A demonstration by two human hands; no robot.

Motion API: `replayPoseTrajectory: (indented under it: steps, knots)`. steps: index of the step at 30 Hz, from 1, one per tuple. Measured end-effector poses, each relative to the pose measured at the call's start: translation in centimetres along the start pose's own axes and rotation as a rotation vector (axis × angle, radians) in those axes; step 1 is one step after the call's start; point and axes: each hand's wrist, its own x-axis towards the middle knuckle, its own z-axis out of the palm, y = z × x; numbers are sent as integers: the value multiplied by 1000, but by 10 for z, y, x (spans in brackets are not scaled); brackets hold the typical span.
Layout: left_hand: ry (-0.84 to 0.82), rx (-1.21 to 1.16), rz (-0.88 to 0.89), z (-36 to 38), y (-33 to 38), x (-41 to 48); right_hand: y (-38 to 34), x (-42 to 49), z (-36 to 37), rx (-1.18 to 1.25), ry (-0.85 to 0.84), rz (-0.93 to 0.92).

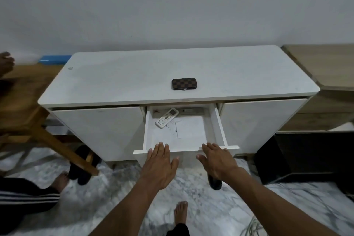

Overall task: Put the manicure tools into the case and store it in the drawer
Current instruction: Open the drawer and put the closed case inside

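1. Broad white smooth-topped cabinet (134,74), corners rounded.
2. White box drawer (146,130) stands open at centre front, with room on its near floor.
3. Left hand (160,163) and right hand (218,161) are flat over the drawer's front edge, fingers straight, gripping nothing.
4. Brown checkered rectangular case (183,83) is closed, mid-top near the front edge, its long axis along that edge.
5. White plastic remote (167,118) lies slanted, back-left in the drawer.

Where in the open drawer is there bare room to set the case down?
Bare floor runs along the front of the drawer, between the papers and its front edge under the left hand and right hand. The back left is crowded by the remote; papers cover the middle.
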Motion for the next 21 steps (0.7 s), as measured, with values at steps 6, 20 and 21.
replayPoseTrajectory:
  steps: [6, 20, 21]
  knots:
    - [235, -113, 34, -44, -15, 49, -12, 48, -57, 25, 212, -10]
    - [286, -13, 92, -90, -35, 193, -46, 191, -152, 37, 290, -31]
    - [312, -6, 93, -88, -35, 191, -45, 196, -153, 29, 280, -28]
